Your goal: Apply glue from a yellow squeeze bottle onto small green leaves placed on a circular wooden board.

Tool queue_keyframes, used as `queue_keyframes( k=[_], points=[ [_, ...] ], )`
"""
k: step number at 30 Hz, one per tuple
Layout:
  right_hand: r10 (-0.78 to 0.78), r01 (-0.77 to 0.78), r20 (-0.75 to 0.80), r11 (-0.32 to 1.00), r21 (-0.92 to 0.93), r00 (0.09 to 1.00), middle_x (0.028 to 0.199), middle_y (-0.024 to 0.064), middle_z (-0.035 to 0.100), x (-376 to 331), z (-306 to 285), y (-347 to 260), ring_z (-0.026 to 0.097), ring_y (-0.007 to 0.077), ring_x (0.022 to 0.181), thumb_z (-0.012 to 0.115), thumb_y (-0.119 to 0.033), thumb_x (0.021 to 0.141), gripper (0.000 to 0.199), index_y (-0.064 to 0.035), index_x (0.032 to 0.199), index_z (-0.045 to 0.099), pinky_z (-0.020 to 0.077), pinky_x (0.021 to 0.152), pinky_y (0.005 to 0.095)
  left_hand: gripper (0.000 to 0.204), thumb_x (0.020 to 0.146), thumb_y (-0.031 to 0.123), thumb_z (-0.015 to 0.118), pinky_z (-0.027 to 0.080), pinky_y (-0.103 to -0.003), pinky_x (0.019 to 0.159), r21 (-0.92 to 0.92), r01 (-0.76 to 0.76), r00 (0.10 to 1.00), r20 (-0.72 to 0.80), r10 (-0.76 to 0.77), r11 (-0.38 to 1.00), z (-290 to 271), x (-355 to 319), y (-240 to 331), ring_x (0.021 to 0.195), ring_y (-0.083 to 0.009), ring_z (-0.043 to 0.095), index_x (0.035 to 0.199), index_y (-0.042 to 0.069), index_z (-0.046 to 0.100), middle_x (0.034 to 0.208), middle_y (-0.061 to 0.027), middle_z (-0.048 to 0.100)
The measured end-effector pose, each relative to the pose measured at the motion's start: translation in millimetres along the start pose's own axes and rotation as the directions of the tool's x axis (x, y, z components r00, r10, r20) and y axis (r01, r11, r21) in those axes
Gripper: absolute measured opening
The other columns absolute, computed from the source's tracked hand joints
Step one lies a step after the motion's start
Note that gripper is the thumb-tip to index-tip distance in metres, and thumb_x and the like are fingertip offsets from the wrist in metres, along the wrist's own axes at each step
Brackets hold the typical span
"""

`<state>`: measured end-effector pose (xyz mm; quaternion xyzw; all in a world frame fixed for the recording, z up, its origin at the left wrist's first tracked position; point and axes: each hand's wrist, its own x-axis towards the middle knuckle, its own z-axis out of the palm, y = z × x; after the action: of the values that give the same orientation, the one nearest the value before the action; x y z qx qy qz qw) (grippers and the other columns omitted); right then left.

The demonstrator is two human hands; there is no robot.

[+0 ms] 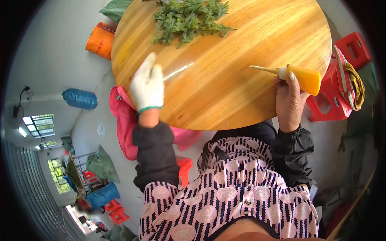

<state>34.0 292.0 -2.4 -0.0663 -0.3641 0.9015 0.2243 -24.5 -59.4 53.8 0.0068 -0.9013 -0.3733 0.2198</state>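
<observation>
My right hand (290, 100), bare, is wrapped round a yellow squeeze bottle (306, 81) with a long thin nozzle pointing left over the round wooden table (225, 88). Over the table's left side is my left hand (148, 86) in a white knitted glove with a green cuff. Its fingers look curled together, and what they hold, if anything, is hidden. A thin white streak (179, 70) runs beside the glove; I cannot tell whether it is an object or glare. Beyond both hands, a heap of green leafy sprigs (189, 20) lies at the table's far edge.
A pink plastic bag (124, 132) hangs by the table's left edge. Red plastic stools (331, 94) stand at the right, one with a striped bag (345, 76) on it. An orange sack (100, 40) and a blue sack (79, 99) are on the left.
</observation>
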Motion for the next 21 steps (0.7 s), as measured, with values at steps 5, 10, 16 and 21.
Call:
queue_keyframes(
  k=[5, 10, 16, 21],
  points=[
    [0.091, -0.091, 0.033, 0.995, 0.027, 0.995, 0.105, 0.0081, 0.071, 0.4, 4.8, 1.4, 0.066, 0.0182, 0.093, 0.071, -0.011, 0.098, 0.017, -0.0028, 0.112, 0.067, 0.0536, 0.081, 0.0353, 0.060, 0.091, 0.011, 0.070, 0.056, -0.033, 0.062, 0.431, 0.002, 0.999, 0.039, -0.020, 0.902, 81.1, 53.5, -14.1, 0.062, -0.0130, 0.062, 0.149, 0.014, 0.054, 0.117, -0.0100, 0.071],
    [0.110, -0.110, 0.016, 0.993, 0.045, 0.994, 0.104, 0.0081, 0.071, 0.4, 9.4, 1.0, 0.065, 0.0189, 0.092, 0.071, -0.012, 0.098, 0.016, -0.0027, 0.110, 0.068, 0.0530, 0.081, 0.0363, 0.065, 0.089, 0.009, 0.074, 0.053, -0.029, 0.064, 0.249, 0.199, 0.971, 0.083, -0.226, 0.948, 76.8, 26.7, 20.7, 0.067, -0.0121, 0.060, 0.150, 0.014, 0.053, 0.105, -0.0091, 0.068],
    [0.104, -0.104, 0.004, 0.994, 0.022, 0.995, 0.104, 0.0079, 0.070, 2.1, 10.0, -3.7, 0.065, 0.0191, 0.093, 0.071, -0.013, 0.097, 0.018, -0.0018, 0.111, 0.067, 0.0538, 0.082, 0.0371, 0.056, 0.092, 0.007, 0.074, 0.054, -0.031, 0.090, 0.173, 0.234, 0.933, 0.237, -0.271, 0.957, 43.4, -51.4, 87.3, 0.106, -0.0187, 0.068, 0.143, -0.003, 0.056, 0.122, -0.0172, 0.071],
    [0.116, -0.116, -0.005, 0.993, 0.014, 0.993, 0.105, 0.0079, 0.071, -0.9, 10.0, -2.2, 0.066, 0.0192, 0.095, 0.071, -0.013, 0.097, 0.018, -0.0018, 0.111, 0.067, 0.0542, 0.084, 0.0374, 0.047, 0.096, -0.002, 0.065, 0.047, -0.031, 0.106, -0.181, 0.152, 0.979, -0.107, -0.173, 0.972, 21.9, -52.3, 79.4, 0.126, -0.0183, 0.060, 0.142, -0.008, 0.055, 0.144, -0.0177, 0.060]
  ],
)
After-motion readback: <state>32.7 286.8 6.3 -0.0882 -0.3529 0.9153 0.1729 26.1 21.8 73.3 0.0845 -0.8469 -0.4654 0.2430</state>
